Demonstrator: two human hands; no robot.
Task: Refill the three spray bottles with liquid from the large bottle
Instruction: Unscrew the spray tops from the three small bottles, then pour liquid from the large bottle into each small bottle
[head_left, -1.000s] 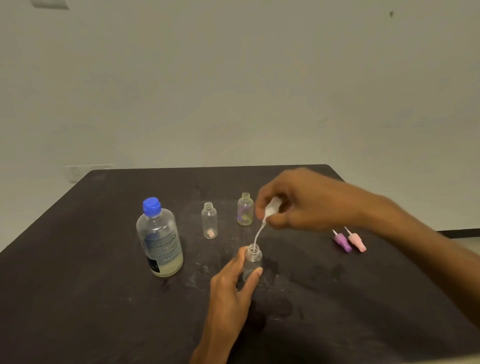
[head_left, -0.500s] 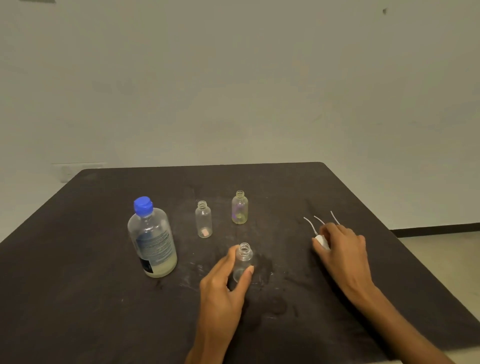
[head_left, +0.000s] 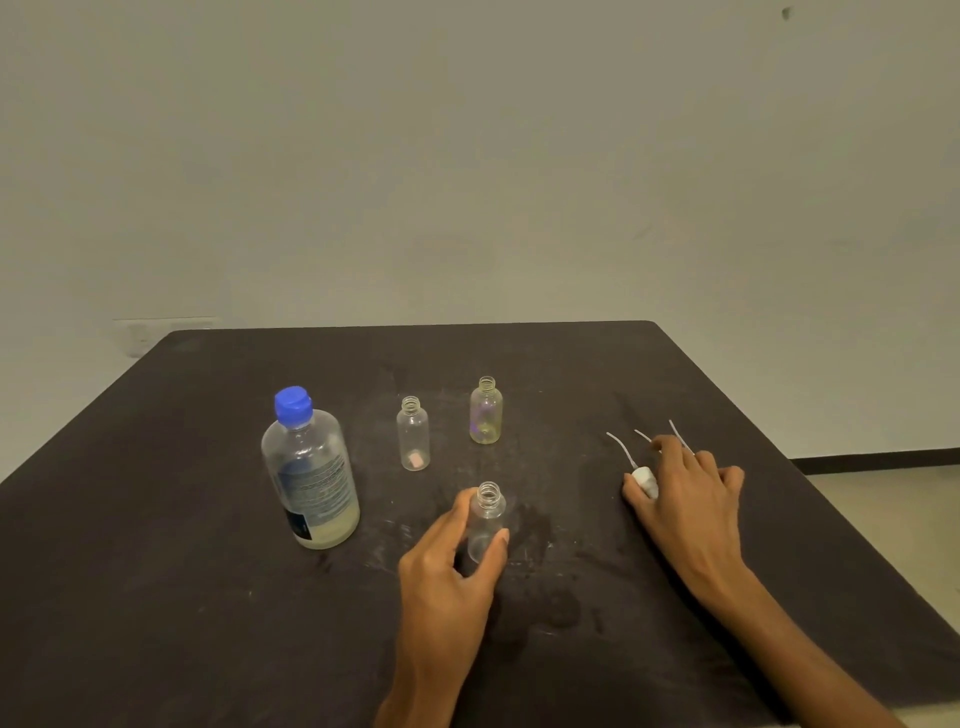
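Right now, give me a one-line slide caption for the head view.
Left hand grips an uncapped small bottle; right hand rests on a white sprayer top beside the capped large bottle.

The scene is lit dimly and evenly, with a greenish tint; only soft shadows are cast on the dark table (head_left: 156, 597); slight softness is seen throughout; edges are bent slightly.

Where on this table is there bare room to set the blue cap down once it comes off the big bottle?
Bare patches: left of the large bottle out to the table edge, and the far strip behind the two back spray bottles. Crowded: between left hand gripping the near bottle and right hand over the spray heads.
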